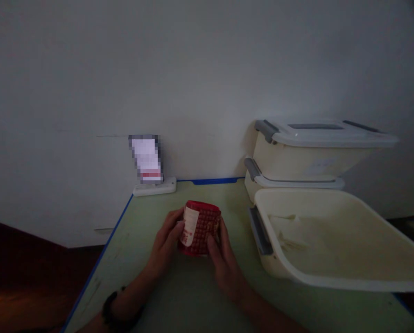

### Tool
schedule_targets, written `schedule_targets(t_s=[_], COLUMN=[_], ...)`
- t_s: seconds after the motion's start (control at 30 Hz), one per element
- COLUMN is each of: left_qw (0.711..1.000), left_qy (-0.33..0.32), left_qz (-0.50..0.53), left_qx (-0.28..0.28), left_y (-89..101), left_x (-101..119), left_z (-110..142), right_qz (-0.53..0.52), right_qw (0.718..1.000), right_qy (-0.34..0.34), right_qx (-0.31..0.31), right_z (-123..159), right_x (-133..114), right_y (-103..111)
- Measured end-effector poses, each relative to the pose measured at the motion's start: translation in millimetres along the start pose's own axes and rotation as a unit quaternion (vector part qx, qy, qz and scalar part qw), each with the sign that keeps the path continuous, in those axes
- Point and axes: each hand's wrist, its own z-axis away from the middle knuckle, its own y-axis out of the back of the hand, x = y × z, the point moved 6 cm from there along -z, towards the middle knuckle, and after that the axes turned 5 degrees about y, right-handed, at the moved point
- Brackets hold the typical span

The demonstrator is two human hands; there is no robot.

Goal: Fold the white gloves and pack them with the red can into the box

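Note:
Between my two hands is a red container (204, 229), shaped like a short can or jar, with a white label panel and a dark red grid pattern on its side. It is tilted slightly above the green tabletop (144, 296). My left hand (167, 238) closes on its left side, with a dark band round the wrist. On the opposite side, my right hand (224, 259) grips it with the thumb across the front. The fingers behind the container are hidden.
An open cream bin (297, 277) with a few pale pieces inside stands on the right. Behind it are stacked lidded bins (307, 159). A phone (148, 159) with a blurred screen leans above a white block (155, 187) at the back left, near the wall.

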Motion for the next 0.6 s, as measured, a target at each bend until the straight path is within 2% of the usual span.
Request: schedule_targets(t_s=[0.07, 0.1, 0.2, 0.3, 0.4, 0.5, 0.6], left_qw=[0.997, 0.994, 0.989, 0.987, 0.985, 0.981, 0.968], left_qy=[-0.051, -0.070, -0.102, -0.110, -0.120, -0.151, -0.223], left_qz=[-0.066, -0.085, -0.101, -0.097, -0.086, -0.100, -0.111], left_qx=[0.007, 0.000, -0.033, -0.070, -0.087, -0.074, -0.032], left_y=[1.3, 0.3, -4.5, -7.4, -6.7, -6.1, -5.6], left_x=[10.7, 14.1, 15.2, 10.0, 8.2, 12.9, 21.7], left_z=[3.2, 5.3, 11.4, 14.3, 14.2, 14.7, 19.9], right_qz=[-0.072, -0.114, -0.204, -0.198, -0.179, -0.161, -0.118], right_qw=[0.996, 0.991, 0.976, 0.975, 0.979, 0.983, 0.988], right_qy=[-0.052, -0.067, -0.051, -0.032, -0.038, -0.018, 0.012], right_qx=[0.012, -0.001, -0.064, -0.099, -0.092, -0.089, -0.103], right_z=[0.6, 0.2, -1.7, -0.1, 3.1, 5.5, 9.0], right_x=[8.0, 9.3, 0.6, -8.4, -8.8, -11.9, -19.5], right_y=[-1.3, -4.4, -14.0, -16.5, -14.2, -16.3, -24.9])
